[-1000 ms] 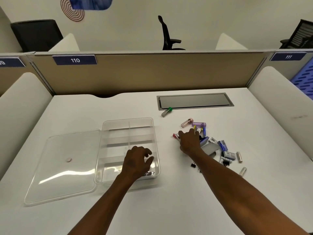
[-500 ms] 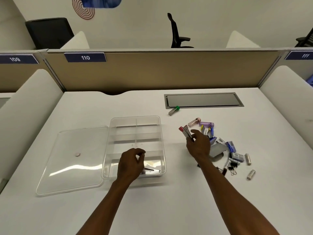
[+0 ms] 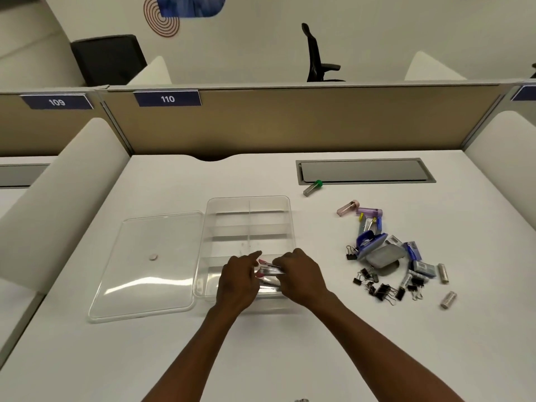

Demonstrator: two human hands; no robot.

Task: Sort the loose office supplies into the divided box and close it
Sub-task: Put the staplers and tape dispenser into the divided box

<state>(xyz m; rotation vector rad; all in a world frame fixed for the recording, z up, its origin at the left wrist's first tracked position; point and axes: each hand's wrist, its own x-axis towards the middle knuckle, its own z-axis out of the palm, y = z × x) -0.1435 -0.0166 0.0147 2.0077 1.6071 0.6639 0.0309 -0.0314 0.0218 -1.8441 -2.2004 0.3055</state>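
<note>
far box compartments (image 3: pixel 249 216) open | both hands (image 3: pixel 301 274) fill near one | lid (image 3: pixel 145 265) blocks left

A white desk (image 3: pixel 162 358) carries a clear divided box (image 3: pixel 249 224) with its clear lid (image 3: pixel 145 265) lying flat just to its left. To the right sits a loose heap of supplies (image 3: pixel 388 256), black binder clips (image 3: pixel 380 288) at its near edge. A green-capped tube (image 3: pixel 313 187) lies apart beside a grey cable hatch (image 3: pixel 365 171).

Right hand (image 3: pixel 301 275) carried tubes (image 3: pixel 269 270) from pile to box (image 3: pixel 285 224).
</note>
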